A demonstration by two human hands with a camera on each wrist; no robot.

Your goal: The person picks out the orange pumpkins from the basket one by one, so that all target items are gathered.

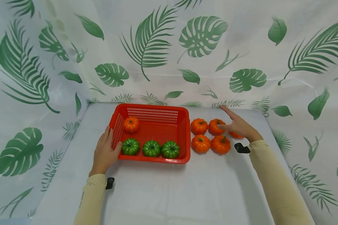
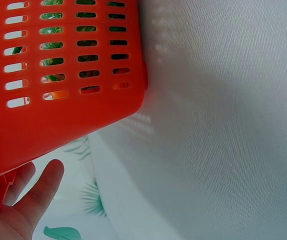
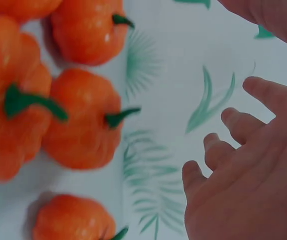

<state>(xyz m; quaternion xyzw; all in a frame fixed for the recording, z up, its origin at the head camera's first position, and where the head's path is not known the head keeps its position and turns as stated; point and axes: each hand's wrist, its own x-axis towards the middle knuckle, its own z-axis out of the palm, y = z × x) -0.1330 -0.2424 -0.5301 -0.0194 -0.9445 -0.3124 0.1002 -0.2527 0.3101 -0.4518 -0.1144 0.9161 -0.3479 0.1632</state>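
Note:
A red plastic basket (image 1: 150, 160) stands left of centre on the table. My left hand (image 1: 104, 153) holds its left rim, with the thumb over the rim and the fingers along the outside; the left wrist view shows the basket's slotted wall (image 2: 38, 117) close up. Inside lie an orange pumpkin (image 1: 131, 125) at the back left and three green pumpkins (image 1: 151, 148) along the front. My right hand (image 1: 238, 126) hovers with spread fingers over several orange pumpkins (image 1: 201, 143) right of the basket, holding nothing. It partly covers the rightmost pumpkin (image 1: 236, 135).
A white cloth covers the table (image 1: 169, 193). A leaf-printed curtain (image 1: 163, 47) closes off the back and both sides, near the table's far edge. A dark wrist device (image 1: 242, 148) sits by the right wrist, another (image 1: 110, 183) by the left.

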